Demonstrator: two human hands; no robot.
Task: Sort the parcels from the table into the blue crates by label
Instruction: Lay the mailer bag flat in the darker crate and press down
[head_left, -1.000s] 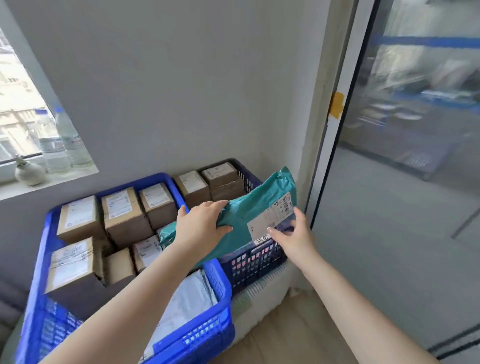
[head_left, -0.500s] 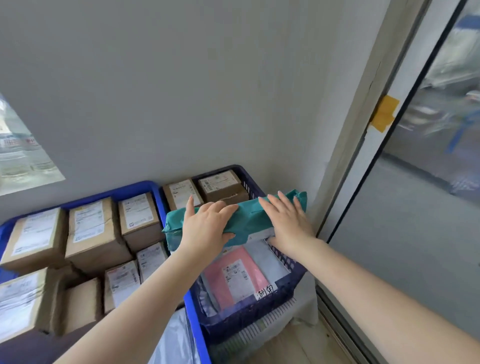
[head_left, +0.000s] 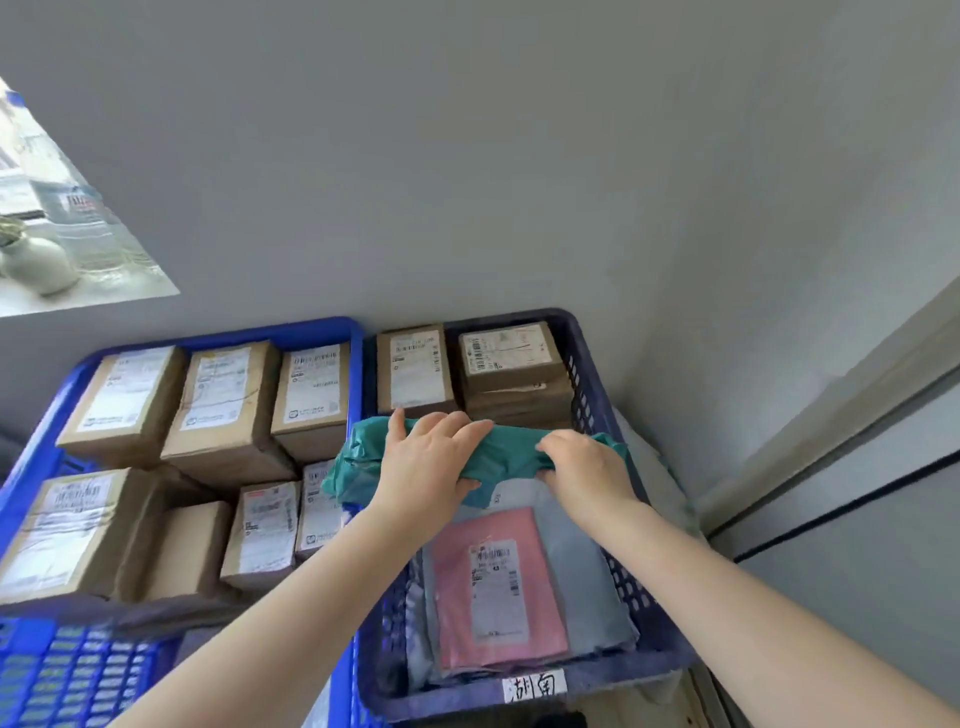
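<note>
Both hands were on the teal plastic mailer bag (head_left: 498, 457), which sat across the middle of the dark blue slotted plastic crate (head_left: 597, 364), its left end poking over the crate's left rim. The left hand (head_left: 426, 467) was clamped over the bag's middle, fingers draped over the top and thumb tucked under the near edge. The right hand (head_left: 587, 467) had fingers curled over the bag's right end, bunching the plastic.

Just past the fingertips, at the far end of that crate, stood a brown cardboard box with a white label (head_left: 413, 369) and a short stack of flat brown cardboard boxes (head_left: 514, 374). Under the wrists, nearer the person, a pink plastic mailer with a barcode label (head_left: 498, 587) lay on top of some grey plastic mailers (head_left: 587, 571). A white tag with handwritten characters (head_left: 534, 685) was stuck on the crate's near wall.

Off to the left of the left hand was a bright blue plastic crate (head_left: 348, 364) packed with labelled brown cardboard boxes (head_left: 223, 405). Way further left, a small white round vase (head_left: 39, 262) sat on a window sill (head_left: 88, 293).
</note>
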